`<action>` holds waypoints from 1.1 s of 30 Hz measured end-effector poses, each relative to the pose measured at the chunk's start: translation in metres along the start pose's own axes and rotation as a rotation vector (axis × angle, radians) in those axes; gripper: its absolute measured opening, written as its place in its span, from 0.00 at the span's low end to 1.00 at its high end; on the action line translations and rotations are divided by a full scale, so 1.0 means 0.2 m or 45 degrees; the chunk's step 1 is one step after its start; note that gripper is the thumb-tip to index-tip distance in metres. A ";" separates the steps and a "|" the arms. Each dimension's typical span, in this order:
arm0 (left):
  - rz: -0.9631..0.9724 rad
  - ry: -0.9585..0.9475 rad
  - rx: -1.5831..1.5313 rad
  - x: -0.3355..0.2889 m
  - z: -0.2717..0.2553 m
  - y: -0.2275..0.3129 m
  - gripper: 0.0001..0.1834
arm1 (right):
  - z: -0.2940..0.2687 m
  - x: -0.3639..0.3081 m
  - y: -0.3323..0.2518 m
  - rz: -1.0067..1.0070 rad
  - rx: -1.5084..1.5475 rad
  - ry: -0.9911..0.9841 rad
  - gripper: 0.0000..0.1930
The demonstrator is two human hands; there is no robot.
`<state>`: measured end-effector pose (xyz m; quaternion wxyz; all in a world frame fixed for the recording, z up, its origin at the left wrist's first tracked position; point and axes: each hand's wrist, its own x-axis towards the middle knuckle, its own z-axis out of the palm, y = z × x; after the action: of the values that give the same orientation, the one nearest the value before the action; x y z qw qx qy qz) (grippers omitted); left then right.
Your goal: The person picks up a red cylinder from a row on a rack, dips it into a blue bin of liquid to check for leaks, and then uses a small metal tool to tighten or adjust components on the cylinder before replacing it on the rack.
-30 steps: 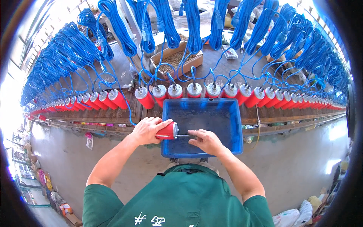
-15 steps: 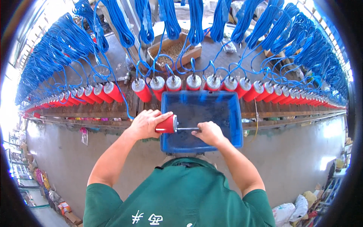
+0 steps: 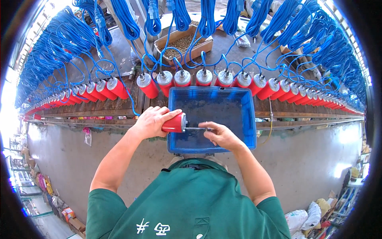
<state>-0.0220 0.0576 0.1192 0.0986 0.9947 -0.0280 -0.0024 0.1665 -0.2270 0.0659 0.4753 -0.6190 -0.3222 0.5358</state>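
Observation:
My left hand [image 3: 151,124] is wrapped around a red cylinder [image 3: 172,124] with a grey metal end cap. It lies on its side over the left part of a blue plastic bin [image 3: 250,119], its capped end facing right. From that cap a thin metal rod [image 3: 195,128] reaches straight across to my right hand [image 3: 223,135]. The thumb and fingers of that hand are closed around the rod's outer end, and its tip's shape is hidden. A blue cable [image 3: 133,105] runs down toward my left hand; its end is out of sight behind the fingers.
A long row of red cylinders [image 3: 148,87] with metal caps stands along the bench edge [image 3: 91,112], behind the bin. Blue cables link them to hanging coils [image 3: 207,18]. Farther back, a box [image 3: 185,46] holds small brass-coloured parts. Bags [image 3: 312,215] lie on the floor at right.
The right fingers have shifted on the rod, from a closed fist-like grip to a looser one with the index finger stretched out. My left hand still holds the cylinder. The whole view has tilted slightly.

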 end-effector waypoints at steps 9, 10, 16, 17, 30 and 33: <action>-0.017 -0.036 0.042 0.01 0.00 0.02 0.60 | 0.05 0.09 -0.03 -0.161 -1.480 0.366 0.11; -0.020 -0.033 0.043 0.01 0.00 0.02 0.60 | 0.05 0.09 -0.04 -0.057 -1.443 0.345 0.13; -0.045 -0.014 0.052 0.00 0.01 0.03 0.59 | -0.05 0.01 -0.07 0.122 -0.429 0.086 0.24; -0.033 -0.013 0.063 0.00 0.01 0.03 0.59 | -0.05 -0.01 -0.10 0.213 -0.045 -0.015 0.25; -0.032 -0.036 0.091 0.01 -0.01 0.05 0.59 | -0.06 0.12 -0.06 -0.259 -1.238 -0.058 0.22; -0.036 -0.059 0.129 0.01 -0.01 0.06 0.58 | 0.02 0.11 -0.24 -0.153 -1.394 -0.085 0.18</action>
<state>-0.0201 0.0455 0.1244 0.0475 0.9984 -0.0164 -0.0254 0.1720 -0.1898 0.1024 0.1030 -0.7390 -0.6035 0.2813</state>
